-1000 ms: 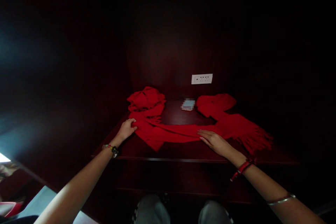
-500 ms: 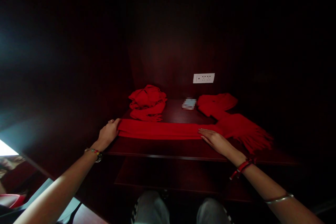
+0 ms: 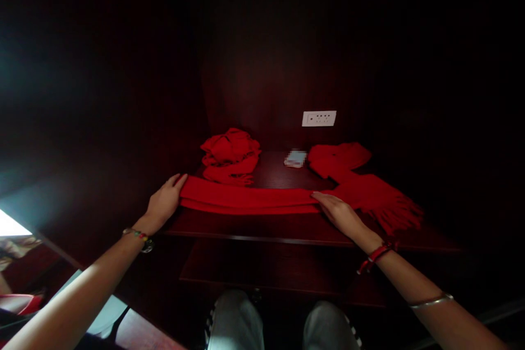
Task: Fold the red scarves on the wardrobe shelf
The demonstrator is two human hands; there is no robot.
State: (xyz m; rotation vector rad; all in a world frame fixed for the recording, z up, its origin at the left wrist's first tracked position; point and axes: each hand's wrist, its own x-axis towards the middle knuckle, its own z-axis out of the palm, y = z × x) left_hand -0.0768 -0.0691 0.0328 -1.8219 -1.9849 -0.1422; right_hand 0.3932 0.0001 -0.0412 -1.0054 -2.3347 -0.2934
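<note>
A red fringed scarf (image 3: 250, 199) lies folded into a long, narrow strip near the front of a dark wooden shelf (image 3: 254, 224). My left hand (image 3: 164, 201) is closed on the strip's left end, fingers over the top. Farther right, my right hand (image 3: 339, 213) has its fingers together and bent over the strip; its thumb is hard to make out. Past that hand the red cloth runs on to a loose fringed end (image 3: 394, 208) and a bunched part behind; where the pieces join is unclear.
A crumpled red fringed cloth (image 3: 232, 153) sits at the back left. A small pale object (image 3: 296, 158), blurred out, lies in the middle behind the strip. A white socket plate (image 3: 319, 118) is on the back wall. Below is a lower shelf (image 3: 262, 268), with my knees before it.
Both hands remain on the strip. The left hand has shifted slightly left, lifting that end a little. My right fingers, flat before, are now more bent. A fold line shows along the strip.
</note>
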